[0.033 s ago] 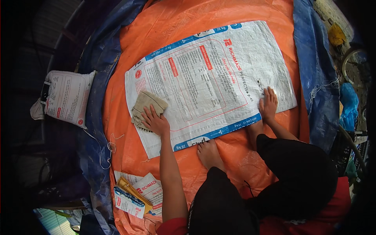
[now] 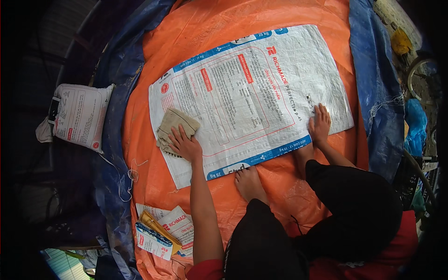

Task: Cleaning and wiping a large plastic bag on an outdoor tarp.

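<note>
A white woven plastic sack [image 2: 233, 102] with blue side bands and red and black print lies spread flat in front of me. My left hand [image 2: 185, 145] rests with fingers apart on a folded beige cloth [image 2: 179, 123] with dark stripes, at the sack's left end. The cloth lies under the fingers, not gripped. Toward the sack's near right edge, my right hand [image 2: 320, 125] lies flat and open on the white surface. My bare feet stand at the near edge of the sack.
An orange tarp [image 2: 214, 200] spreads beneath, bordered by blue tarp [image 2: 378, 84]. Left stands a filled white sack [image 2: 81, 114]; loose string [image 2: 133, 175] lies near it. Folded printed sacks [image 2: 156, 242] are at lower left. A blue plastic bag [image 2: 414, 123] sits far right.
</note>
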Demonstrator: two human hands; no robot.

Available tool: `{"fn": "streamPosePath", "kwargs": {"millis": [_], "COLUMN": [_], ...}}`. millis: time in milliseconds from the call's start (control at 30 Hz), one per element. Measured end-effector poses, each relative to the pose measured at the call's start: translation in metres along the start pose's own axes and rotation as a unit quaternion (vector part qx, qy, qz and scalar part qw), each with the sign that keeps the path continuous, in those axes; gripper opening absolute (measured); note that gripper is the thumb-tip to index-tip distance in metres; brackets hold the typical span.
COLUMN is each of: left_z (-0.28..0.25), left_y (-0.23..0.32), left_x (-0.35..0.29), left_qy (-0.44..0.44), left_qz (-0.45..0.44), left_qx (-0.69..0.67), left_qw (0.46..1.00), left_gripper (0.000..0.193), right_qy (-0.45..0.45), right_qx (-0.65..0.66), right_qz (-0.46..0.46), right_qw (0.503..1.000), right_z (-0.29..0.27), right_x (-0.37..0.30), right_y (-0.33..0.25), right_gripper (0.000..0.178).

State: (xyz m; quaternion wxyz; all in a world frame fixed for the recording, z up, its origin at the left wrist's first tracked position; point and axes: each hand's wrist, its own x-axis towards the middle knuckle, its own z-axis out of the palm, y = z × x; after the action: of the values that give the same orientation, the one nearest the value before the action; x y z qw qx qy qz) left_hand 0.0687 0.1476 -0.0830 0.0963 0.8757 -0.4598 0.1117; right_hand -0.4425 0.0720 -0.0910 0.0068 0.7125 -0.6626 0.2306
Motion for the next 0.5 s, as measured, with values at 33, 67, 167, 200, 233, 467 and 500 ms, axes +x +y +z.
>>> {"fn": "streamPosePath", "kwargs": {"millis": [33, 67, 167, 200, 233, 467, 500], "left_z": [-0.001, -0.001, -0.002, -0.002, -0.002, -0.003, -0.003], "left_y": [0.002, 0.001, 0.000, -0.001, -0.002, 0.004, 0.000], "left_x": [0.000, 0.000, 0.001, 0.001, 0.002, 0.002, 0.002], "left_qy": [-0.004, -0.004, 0.001, -0.006, -0.012, 0.014, 0.015], "left_qz": [0.000, 0.000, 0.000, -0.002, -0.005, -0.004, -0.004], "left_qx": [-0.003, -0.002, 0.004, 0.016, 0.028, -0.021, -0.013], "left_qw": [1.000, 1.000, 1.000, 1.000, 1.000, 1.000, 1.000], "left_gripper": [0.077, 0.077, 0.078, 0.078, 0.079, 0.080, 0.079], "right_qy": [0.002, 0.002, 0.002, -0.001, -0.005, -0.165, -0.167], "right_qx": [-0.001, 0.000, 0.003, -0.001, -0.005, -0.016, -0.011], "right_qz": [-0.003, -0.004, -0.009, -0.012, -0.016, -0.107, -0.111], "right_qw": [1.000, 1.000, 1.000, 1.000, 1.000, 0.980, 0.980], "right_z": [-0.001, -0.001, -0.001, -0.001, -0.002, -0.039, -0.053], "right_x": [0.000, 0.000, 0.002, 0.002, 0.002, 0.000, 0.001], "right_y": [0.001, 0.001, 0.000, -0.001, -0.001, 0.015, 0.000], "right_gripper": [0.058, 0.058, 0.058, 0.058, 0.059, 0.066, 0.066]}}
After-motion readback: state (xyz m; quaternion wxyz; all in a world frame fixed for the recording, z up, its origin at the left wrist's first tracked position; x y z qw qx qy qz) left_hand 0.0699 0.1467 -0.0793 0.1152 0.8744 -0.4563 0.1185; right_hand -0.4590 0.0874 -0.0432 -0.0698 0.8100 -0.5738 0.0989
